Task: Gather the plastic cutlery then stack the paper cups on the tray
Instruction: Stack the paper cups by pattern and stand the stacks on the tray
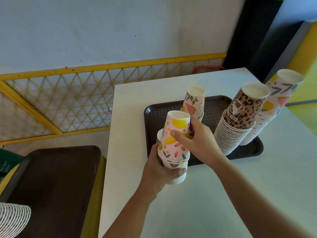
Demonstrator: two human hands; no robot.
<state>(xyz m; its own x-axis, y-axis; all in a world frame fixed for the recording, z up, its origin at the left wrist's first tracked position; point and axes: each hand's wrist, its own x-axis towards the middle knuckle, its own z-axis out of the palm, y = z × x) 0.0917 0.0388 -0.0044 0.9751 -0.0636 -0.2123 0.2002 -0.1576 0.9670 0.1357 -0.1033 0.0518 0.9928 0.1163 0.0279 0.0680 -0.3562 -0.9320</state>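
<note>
Above the white worktop (214, 194), the left hand (160, 167) grips a short stack of fruit-print cups (174, 162) from below, while the right hand (197, 140) pinches the top cup (177, 127). Behind them on the brown tray (248, 152) stand a small fruit-print stack (194, 102), a tall fruit-print stack (281, 97) and a leopard-print stack (240, 117) whose upside-down lettering is too small to read.

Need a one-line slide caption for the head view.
Both hands, left hand and right hand, grip a fruit-print cup stack at the brown tray holding three upside-down cup stacks.
</note>
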